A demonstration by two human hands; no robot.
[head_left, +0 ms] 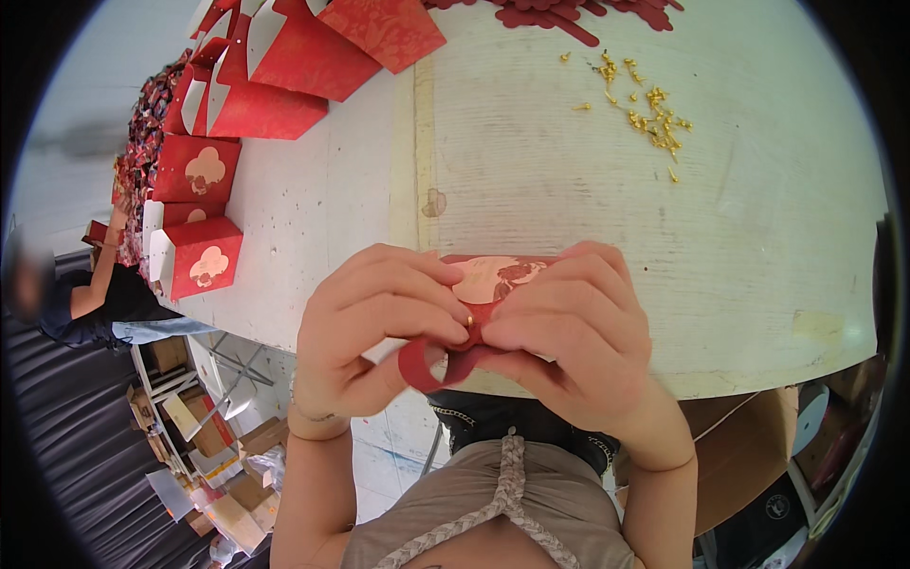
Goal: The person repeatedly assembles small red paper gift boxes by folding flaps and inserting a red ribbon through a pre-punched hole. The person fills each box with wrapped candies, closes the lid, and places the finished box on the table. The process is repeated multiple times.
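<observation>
A red paper box with a pink flower-shaped panel is held at the near edge of the table, between my two hands. My left hand is closed on its left side, the thumb against a curled dark red strap that hangs from the box's near side. My right hand is closed from the other side, fingers over the box and thumb under the strap. A small gold paper fastener shows between my fingertips. The right fingers hide part of the box and strap.
Gold fasteners lie scattered at the far right. Dark red straps are piled at the far edge. Red boxes stand along the left, beside a heap of small wrapped items. Another person works beyond them. Cardboard boxes sit below the table.
</observation>
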